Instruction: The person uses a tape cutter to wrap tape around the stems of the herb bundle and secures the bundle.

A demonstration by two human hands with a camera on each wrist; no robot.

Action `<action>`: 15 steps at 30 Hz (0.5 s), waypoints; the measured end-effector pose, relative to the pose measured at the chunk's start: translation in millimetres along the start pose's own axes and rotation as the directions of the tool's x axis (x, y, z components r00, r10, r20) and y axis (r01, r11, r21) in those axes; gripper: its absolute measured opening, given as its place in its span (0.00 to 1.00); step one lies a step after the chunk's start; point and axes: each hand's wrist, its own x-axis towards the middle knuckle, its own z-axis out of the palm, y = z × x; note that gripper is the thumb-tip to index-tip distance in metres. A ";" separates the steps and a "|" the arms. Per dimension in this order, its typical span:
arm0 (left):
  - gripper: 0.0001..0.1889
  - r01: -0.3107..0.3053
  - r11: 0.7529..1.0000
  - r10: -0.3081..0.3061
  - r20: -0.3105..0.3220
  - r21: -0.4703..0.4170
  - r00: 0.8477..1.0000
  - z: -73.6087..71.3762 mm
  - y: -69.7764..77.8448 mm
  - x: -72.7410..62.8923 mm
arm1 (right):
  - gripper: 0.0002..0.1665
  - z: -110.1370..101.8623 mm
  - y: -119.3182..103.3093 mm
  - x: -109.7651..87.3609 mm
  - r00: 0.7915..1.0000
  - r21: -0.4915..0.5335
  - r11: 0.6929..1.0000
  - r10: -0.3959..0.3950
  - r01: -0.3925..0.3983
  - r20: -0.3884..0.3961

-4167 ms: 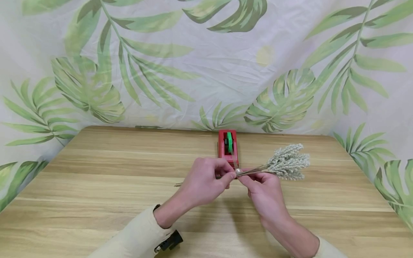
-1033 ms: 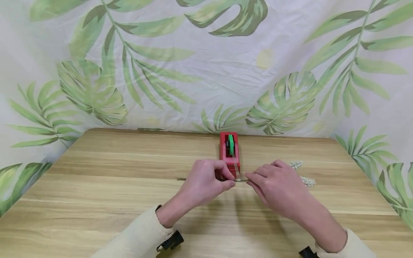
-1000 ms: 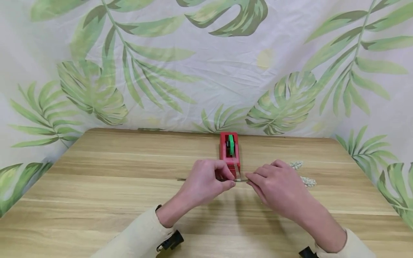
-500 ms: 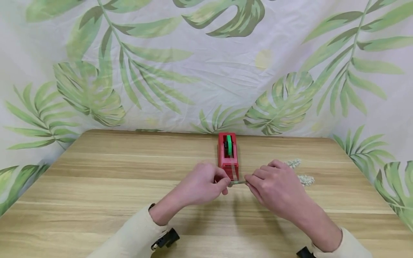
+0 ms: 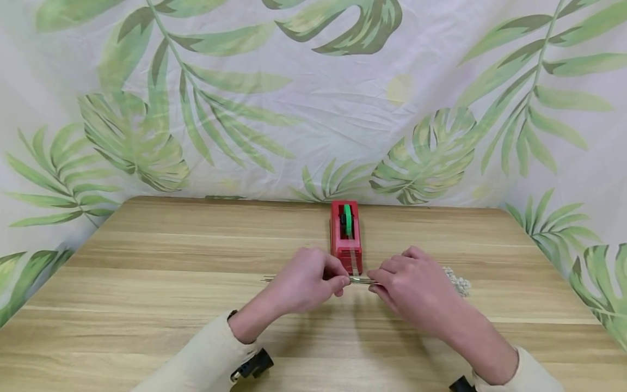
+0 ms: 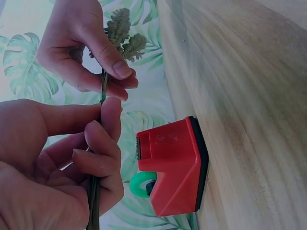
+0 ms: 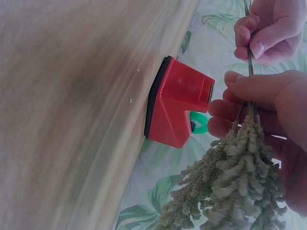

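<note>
A bunch of dried flowers (image 7: 240, 177) with pale grey-green heads is held level above the table, its thin stems (image 5: 361, 281) running between both hands. My left hand (image 5: 306, 280) pinches the stems between thumb and fingertips, and their cut ends poke out at its left. Closer to the flower heads, my right hand (image 5: 416, 288) grips the same stems with thumb and fingers; in the head view it hides most of the heads. A clear strip of tape (image 5: 355, 264) reaches from the red tape dispenser (image 5: 345, 247) down to the stems, just right of my left fingertips.
The dispenser stands on the wooden table (image 5: 171, 245) behind the hands, with a green tape roll (image 5: 348, 219) in it. Small pale crumbs (image 7: 130, 101) lie on the table. A leaf-patterned cloth (image 5: 235, 109) hangs behind the table's far edge.
My right hand, palm partly upward 4.2 seconds ago, now has its back up and covers most of the flower heads. Lately both hands have shifted slightly toward me, and the bunch has turned.
</note>
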 end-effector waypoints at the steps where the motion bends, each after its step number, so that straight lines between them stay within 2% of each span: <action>1: 0.08 0.004 1.000 -0.004 -0.002 -0.006 1.000 0.0 0.1 0.0 | 0.12 -0.7 0.2 -0.4 1.000 0.004 1.000 0.005 -0.005 0.014; 7: 0.06 0.027 0.998 -0.028 -0.017 -0.051 0.999 0.4 -0.3 0.4 | 0.14 -3.0 2.5 -2.5 0.997 0.094 0.995 0.024 -0.031 0.070; 15: 0.04 0.039 0.997 -0.042 -0.047 -0.070 0.998 1.7 -2.5 1.0 | 0.13 2.3 5.2 -2.4 0.998 0.184 0.982 0.016 -0.027 0.060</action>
